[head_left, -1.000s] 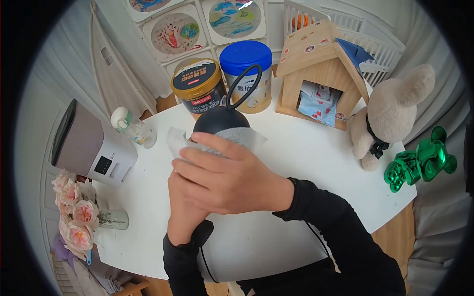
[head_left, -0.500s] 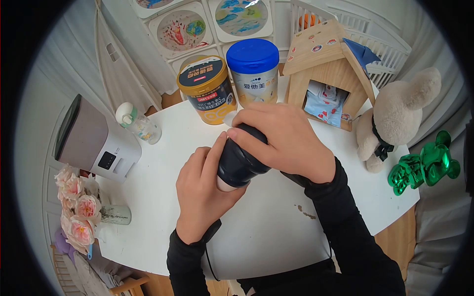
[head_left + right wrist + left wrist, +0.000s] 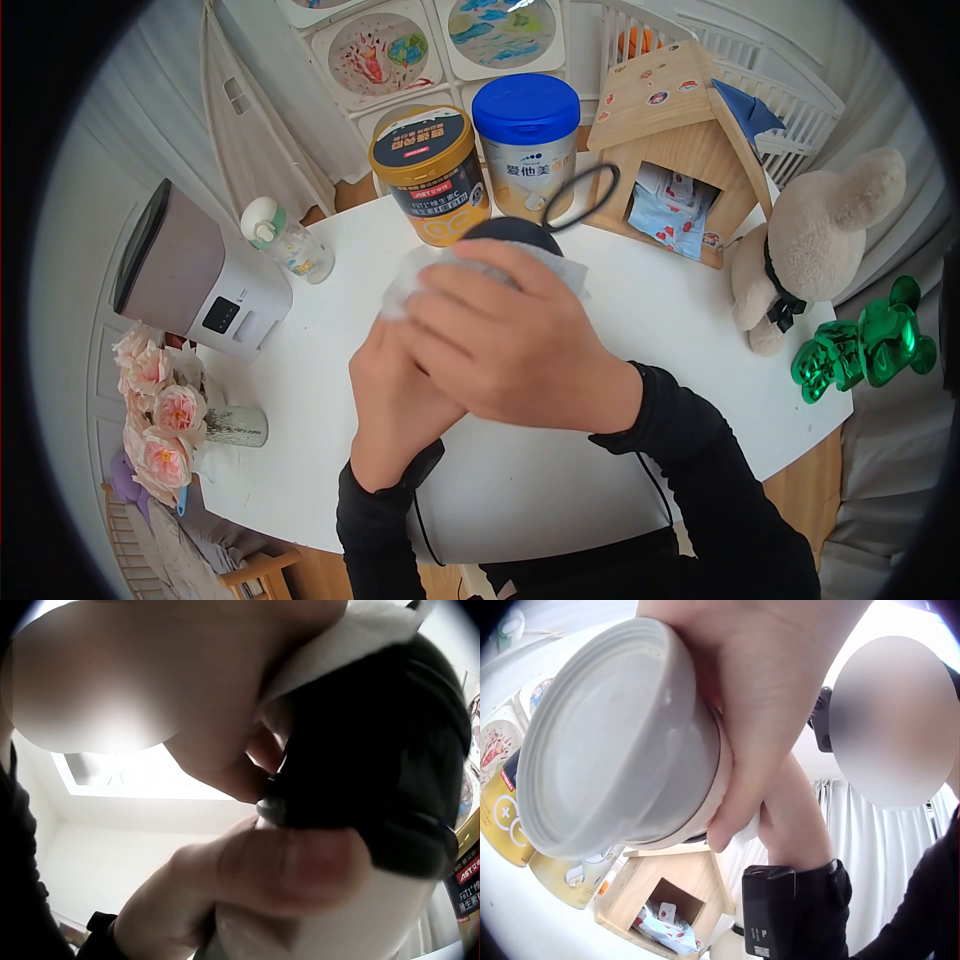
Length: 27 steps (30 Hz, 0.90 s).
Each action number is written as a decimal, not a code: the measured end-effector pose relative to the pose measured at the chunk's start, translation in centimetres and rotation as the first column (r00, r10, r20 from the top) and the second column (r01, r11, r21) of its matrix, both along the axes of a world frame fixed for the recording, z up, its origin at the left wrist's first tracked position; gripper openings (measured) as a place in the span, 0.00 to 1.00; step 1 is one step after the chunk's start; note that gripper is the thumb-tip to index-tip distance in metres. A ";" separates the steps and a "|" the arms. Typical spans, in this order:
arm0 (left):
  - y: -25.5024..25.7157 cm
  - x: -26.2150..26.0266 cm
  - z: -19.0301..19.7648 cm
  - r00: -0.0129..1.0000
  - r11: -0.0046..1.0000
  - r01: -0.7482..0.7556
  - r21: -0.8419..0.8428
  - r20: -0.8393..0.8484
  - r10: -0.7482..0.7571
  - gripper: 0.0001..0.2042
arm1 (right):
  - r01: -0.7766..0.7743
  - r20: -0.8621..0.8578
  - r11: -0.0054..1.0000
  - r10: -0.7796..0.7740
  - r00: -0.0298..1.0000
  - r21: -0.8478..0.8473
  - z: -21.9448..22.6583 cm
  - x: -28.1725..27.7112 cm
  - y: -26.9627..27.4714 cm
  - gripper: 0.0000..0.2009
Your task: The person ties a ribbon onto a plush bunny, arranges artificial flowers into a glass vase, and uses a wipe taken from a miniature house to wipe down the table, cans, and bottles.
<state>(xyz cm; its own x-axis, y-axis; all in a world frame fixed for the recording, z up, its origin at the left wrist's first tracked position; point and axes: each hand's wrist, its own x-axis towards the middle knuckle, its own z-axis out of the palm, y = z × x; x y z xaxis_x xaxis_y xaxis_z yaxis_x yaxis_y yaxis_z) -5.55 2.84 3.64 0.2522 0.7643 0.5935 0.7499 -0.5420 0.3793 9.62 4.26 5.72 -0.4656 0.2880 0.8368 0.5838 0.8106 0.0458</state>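
A bottle with a black top (image 3: 512,236) and a strap loop is held above the table, tilted. The left hand (image 3: 405,400) grips its lower body; in the left wrist view the grey-white base (image 3: 600,742) faces the camera, with the left hand (image 3: 765,697) round its side. Over the black top the right hand (image 3: 520,345) presses a white wipe (image 3: 405,280), its fingers curled round the bottle. The right wrist view shows the wipe (image 3: 345,649) against the black part (image 3: 375,750), beside the right hand (image 3: 217,690).
Two tubs (image 3: 430,180) (image 3: 527,140) and a wooden house (image 3: 660,150) stand behind the hands. At the left are a clear bottle (image 3: 300,250), a feeder-like appliance (image 3: 200,270) and flowers (image 3: 165,400); at the right, a plush rabbit (image 3: 810,240) and green figure (image 3: 870,340).
Half a second ago the black part was turned with its side showing; now its rounded top and loop point up and away. The right hand has moved down over it with the wipe.
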 end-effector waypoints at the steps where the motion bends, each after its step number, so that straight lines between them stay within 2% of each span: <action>1: 0.1 -0.5 0.2 0.996 0.997 0.072 0.015 0.044 -0.073 0.24 | -0.002 -0.001 1.000 0.002 1.000 0.001 -0.1 -0.1 -0.2 0.04; 2: 0.2 -0.7 0.4 0.986 0.989 0.143 0.033 0.086 -0.145 0.23 | -0.106 -0.017 0.994 0.106 0.994 0.036 -0.2 -0.2 -0.5 0.04; 3: 0.0 -0.6 0.8 0.986 0.989 0.142 0.034 0.083 -0.144 0.23 | -0.207 -0.031 0.976 0.210 0.977 0.071 -0.2 -0.3 -0.7 0.04; 4: -0.4 -0.2 1.5 0.939 0.977 0.165 -0.137 0.325 -0.114 0.22 | -0.306 0.025 0.952 0.306 0.952 0.024 -0.2 0.0 -0.9 0.05; 5: -0.6 0.0 2.0 0.841 0.930 0.224 -0.291 0.540 -0.034 0.21 | -0.310 0.023 0.951 0.309 0.951 0.026 0.0 0.5 -1.1 0.05; 6: -0.3 -0.3 1.7 0.826 0.883 0.186 -0.431 0.555 0.097 0.23 | -0.434 -0.011 0.897 0.434 0.901 -0.081 0.3 0.9 -1.2 0.05; 7: -0.1 -0.4 1.4 0.820 0.886 0.176 -0.430 0.561 0.109 0.23 | -0.553 -0.054 0.812 0.554 0.831 -0.187 0.7 1.3 -1.2 0.05; 8: 0.0 -0.6 1.2 0.835 0.890 0.196 -0.411 0.547 0.069 0.25 | -0.639 -0.136 0.750 0.625 0.769 -0.170 1.3 1.9 -0.5 0.06; 10: -0.2 -0.7 1.6 0.879 0.913 0.203 -0.355 0.477 -0.010 0.30 | -0.514 -0.188 0.851 0.490 0.851 -0.108 3.3 4.1 -0.5 0.06; 11: -0.4 -0.4 2.1 0.908 0.925 0.199 -0.323 0.416 -0.050 0.33 | -0.429 -0.284 0.902 0.422 0.861 0.041 3.3 5.0 0.1 0.14; 12: -0.4 -0.4 2.0 0.896 0.929 0.223 -0.295 0.437 -0.076 0.36 | -0.424 -0.451 0.891 0.449 0.772 0.161 3.0 5.0 1.3 0.17; 13: -0.5 -0.4 2.0 0.906 0.928 0.217 -0.301 0.416 -0.077 0.36 | -0.435 -0.446 0.886 0.457 0.770 0.158 2.7 5.1 1.2 0.17; 14: -0.7 -0.4 2.1 0.915 0.923 0.221 -0.315 0.395 -0.084 0.37 | -0.245 -0.574 0.968 0.234 0.785 0.058 2.5 5.3 0.7 0.17; 15: -0.8 -0.3 2.2 0.923 0.916 0.227 -0.330 0.373 -0.095 0.37 | -0.052 -0.667 0.996 -0.007 0.745 -0.068 2.5 5.3 0.4 0.20; 16: -0.8 -0.1 2.0 0.922 0.916 0.229 -0.329 0.376 -0.095 0.37 | -0.052 -0.664 0.996 -0.007 0.748 -0.068 2.6 5.1 0.5 0.20; 18: -1.0 0.0 1.7 0.935 0.946 0.243 -0.216 0.311 -0.169 0.38 | -0.093 -0.311 0.995 0.076 0.947 -0.042 2.6 4.0 1.0 0.18; 19: -1.1 0.0 1.8 0.936 0.945 0.244 -0.218 0.308 -0.171 0.38 | -0.117 -0.114 0.992 0.112 0.987 -0.037 2.5 3.6 1.1 0.17; 21: -1.4 -0.1 1.9 0.950 0.912 0.223 -0.343 0.288 -0.124 0.39 | -0.105 -0.107 0.993 0.100 0.989 -0.044 2.3 3.0 1.3 0.16; 23: -1.1 0.0 1.6 0.951 0.918 0.221 -0.331 0.283 -0.127 0.38 | -0.097 -0.098 0.994 0.092 0.991 -0.048 2.2 2.6 1.2 0.15; 25: -1.0 0.2 1.2 0.968 0.976 0.158 -0.150 0.219 -0.123 0.36 | -0.034 -0.048 0.998 0.032 0.998 -0.047 2.1 2.4 0.8 0.13; 27: -1.1 0.5 1.1 0.977 0.982 0.138 -0.126 0.180 -0.114 0.34 | -0.071 -0.076 0.996 0.067 0.995 -0.054 1.5 2.0 0.8 0.13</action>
<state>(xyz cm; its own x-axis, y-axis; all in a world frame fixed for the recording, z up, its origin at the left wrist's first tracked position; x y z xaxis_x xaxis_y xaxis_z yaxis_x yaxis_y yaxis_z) -5.09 1.75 4.76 0.2549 0.8098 0.5284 0.5964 -0.5618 0.5732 11.57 5.02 7.26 -0.4235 0.3047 0.8531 0.5261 0.8494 -0.0422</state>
